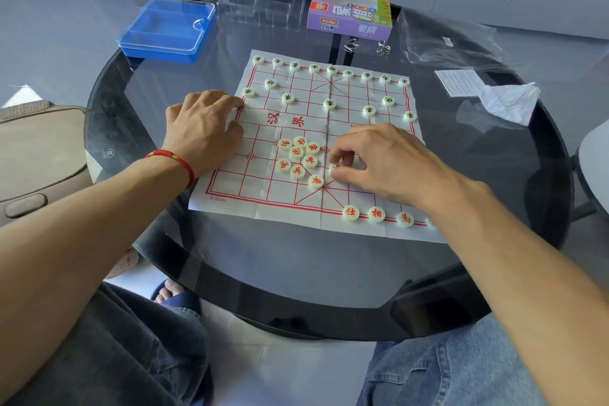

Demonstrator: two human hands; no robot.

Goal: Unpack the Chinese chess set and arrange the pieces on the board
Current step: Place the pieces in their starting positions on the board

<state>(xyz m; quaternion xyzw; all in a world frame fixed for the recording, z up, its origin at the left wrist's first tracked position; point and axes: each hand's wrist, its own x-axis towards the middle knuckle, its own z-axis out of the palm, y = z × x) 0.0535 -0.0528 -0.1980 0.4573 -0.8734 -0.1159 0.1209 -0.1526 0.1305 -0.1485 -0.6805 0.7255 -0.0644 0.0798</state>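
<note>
A white paper board [263, 194] with red lines lies on the round glass table [296, 273]. Green-lettered pieces [329, 103] stand in rows on its far half. Several red-lettered pieces [298, 155] lie in a loose cluster near the middle of the near half. Three red pieces [376, 213] sit along the near edge line at the right. My left hand [206, 127] rests on the board's left edge with its fingers bent. My right hand [385, 161] pinches a red piece [335, 169] just right of the cluster.
At the back stand a blue plastic case [166, 31], a clear plastic tray [263, 2] and the purple game box [351, 2]. A plastic bag [451, 39], a paper slip [456, 82] and crumpled tissue [509, 102] lie at the right. A beige bag [39, 155] sits left of the table.
</note>
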